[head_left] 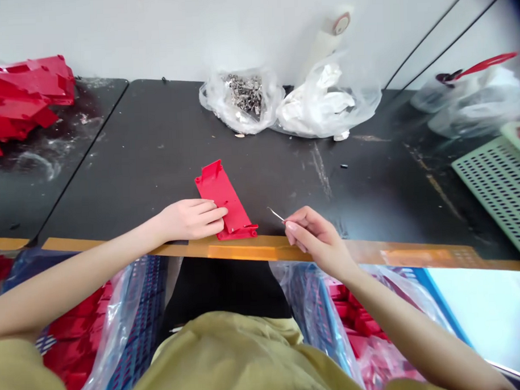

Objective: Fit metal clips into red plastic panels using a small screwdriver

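Note:
A red plastic part [227,191] lies tilted on the black table near its front edge, with raised ends and small round corner posts. My left hand [195,219] holds it from the left, fingers laid over its lower half and pressed together. To the right of the part, my right hand [315,233] is closed in a pinch between thumb and forefinger. Out of that pinch sticks a thin curved metal piece [276,214], its tip pointing up and left toward the red part without touching it. Whatever lies inside the right fist is hidden.
Small metal pieces fill a plastic bag [244,96] at the back, beside a bag of white items [325,104]. Red parts [30,100] are piled at the back left. A pale green basket [498,181] stands right. Lined blue crates [131,313] sit below the taped edge [253,249].

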Tool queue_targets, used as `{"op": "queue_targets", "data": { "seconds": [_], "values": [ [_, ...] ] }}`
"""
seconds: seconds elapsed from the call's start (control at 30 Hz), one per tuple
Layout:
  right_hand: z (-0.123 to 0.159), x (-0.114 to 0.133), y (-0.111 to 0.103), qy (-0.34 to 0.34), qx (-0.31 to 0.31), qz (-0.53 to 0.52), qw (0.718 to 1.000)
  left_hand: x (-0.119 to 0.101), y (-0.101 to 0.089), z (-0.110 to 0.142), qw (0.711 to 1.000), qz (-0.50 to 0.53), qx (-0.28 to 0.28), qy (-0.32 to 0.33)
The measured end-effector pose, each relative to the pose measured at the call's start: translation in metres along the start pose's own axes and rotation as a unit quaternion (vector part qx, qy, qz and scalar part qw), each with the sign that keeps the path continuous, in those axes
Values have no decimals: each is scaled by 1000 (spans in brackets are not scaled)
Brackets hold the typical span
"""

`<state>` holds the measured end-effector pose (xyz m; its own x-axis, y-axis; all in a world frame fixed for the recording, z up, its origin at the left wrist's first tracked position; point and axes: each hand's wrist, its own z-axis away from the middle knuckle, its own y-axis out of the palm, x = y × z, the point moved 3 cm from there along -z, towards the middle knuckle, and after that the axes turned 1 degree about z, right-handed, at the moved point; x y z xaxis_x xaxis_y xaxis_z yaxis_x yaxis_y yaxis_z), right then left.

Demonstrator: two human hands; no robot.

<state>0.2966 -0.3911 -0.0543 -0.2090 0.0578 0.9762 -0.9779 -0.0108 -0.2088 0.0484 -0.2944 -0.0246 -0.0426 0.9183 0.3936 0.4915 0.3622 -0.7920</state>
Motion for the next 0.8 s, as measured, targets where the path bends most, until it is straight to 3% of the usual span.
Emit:
{"op": "queue_targets", "data": {
  "seconds": [0.17, 0.3, 0.43, 0.57, 0.67, 0.8],
  "values": [
    [-18, -1, -1, 5, 22, 53, 998, 6, -6, 12, 995, 55, 71, -49],
    [-32, 7, -2, -29, 52, 121, 991, 11, -12, 20, 972, 156, 129, -116],
    [-45, 19, 2, -87, 105, 177, 975, 11, -19, 20, 944, 218, 125, -213],
    [-56, 29, 13, -168, 166, 189, 953, 3, -16, 17, 879, 289, 158, -346],
    [-63, 35, 22, -222, 205, 201, 932, -11, -9, 14, 849, 317, 186, -380],
    [-68, 38, 29, -247, 252, 209, 912, -23, -4, 15, 844, 314, 162, -403]
  ]
}}
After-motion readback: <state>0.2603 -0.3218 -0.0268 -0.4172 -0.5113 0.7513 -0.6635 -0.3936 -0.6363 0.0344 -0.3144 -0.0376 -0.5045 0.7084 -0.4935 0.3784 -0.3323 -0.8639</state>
